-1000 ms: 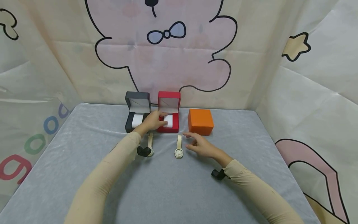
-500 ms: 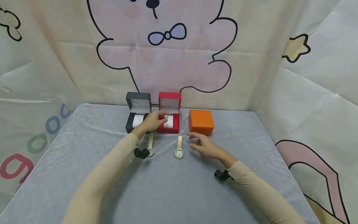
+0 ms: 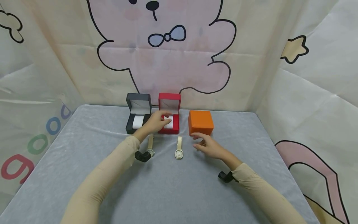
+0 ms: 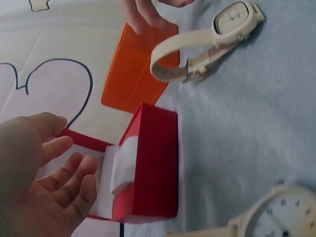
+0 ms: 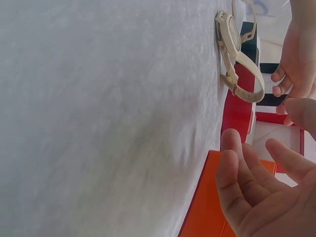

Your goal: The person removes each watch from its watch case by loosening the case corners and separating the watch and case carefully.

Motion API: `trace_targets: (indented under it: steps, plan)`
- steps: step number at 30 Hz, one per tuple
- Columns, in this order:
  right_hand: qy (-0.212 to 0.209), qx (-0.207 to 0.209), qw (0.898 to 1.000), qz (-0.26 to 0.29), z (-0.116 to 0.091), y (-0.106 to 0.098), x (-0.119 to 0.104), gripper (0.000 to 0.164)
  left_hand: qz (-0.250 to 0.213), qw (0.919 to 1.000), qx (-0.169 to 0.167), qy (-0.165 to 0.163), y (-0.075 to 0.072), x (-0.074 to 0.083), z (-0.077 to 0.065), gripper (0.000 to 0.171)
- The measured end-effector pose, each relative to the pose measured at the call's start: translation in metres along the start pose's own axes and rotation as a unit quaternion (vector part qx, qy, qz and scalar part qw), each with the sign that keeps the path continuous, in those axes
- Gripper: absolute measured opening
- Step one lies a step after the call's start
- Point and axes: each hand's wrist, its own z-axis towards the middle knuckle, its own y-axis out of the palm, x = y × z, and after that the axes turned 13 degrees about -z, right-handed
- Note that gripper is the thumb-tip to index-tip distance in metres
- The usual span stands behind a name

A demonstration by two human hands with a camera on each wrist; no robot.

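Note:
In the head view my left hand (image 3: 156, 122) hovers over the left part of an opened red watch box (image 3: 175, 125), its fingers loosely bent with nothing between them. A white cushion (image 4: 124, 165) shows inside that box in the left wrist view. My right hand (image 3: 209, 147), also holding nothing, hangs in front of a closed orange box (image 3: 200, 122) with relaxed fingers. Between the hands lies a cream watch (image 3: 179, 151), its strap forming a loop. Another cream watch (image 3: 150, 143) lies by my left wrist, partly covered by the black wrist camera (image 3: 143, 156).
Left of the red box stands an opened dark grey watch box (image 3: 139, 100) with a white cushion (image 3: 137, 122), its right side partly hidden by my left hand. A grey cloth (image 3: 179, 193) covers the table. Printed curtains (image 3: 179, 68) rise behind and at both sides.
My right hand has drifted right, away from the watch and to the front of the orange box. My left hand has shifted slightly right over the red box. Boxes and watches stay put.

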Motion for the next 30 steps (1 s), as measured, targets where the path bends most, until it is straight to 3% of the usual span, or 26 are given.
trace_targets:
  steps: [8,21,30]
  plan:
    - [-0.01,0.024,1.0,-0.003,-0.01,-0.008,0.009,0.05,-0.018,0.9996,-0.008,0.018,0.012,0.014,-0.001,0.04]
    - [0.004,0.028,1.0,0.005,-0.017,-0.018,0.024,0.05,0.001,0.9997,-0.015,0.021,0.022,0.023,0.002,0.036]
    - [-0.003,0.058,0.998,0.02,-0.023,-0.026,0.034,0.048,-0.025,0.9987,-0.024,0.036,0.031,0.03,0.006,0.035]
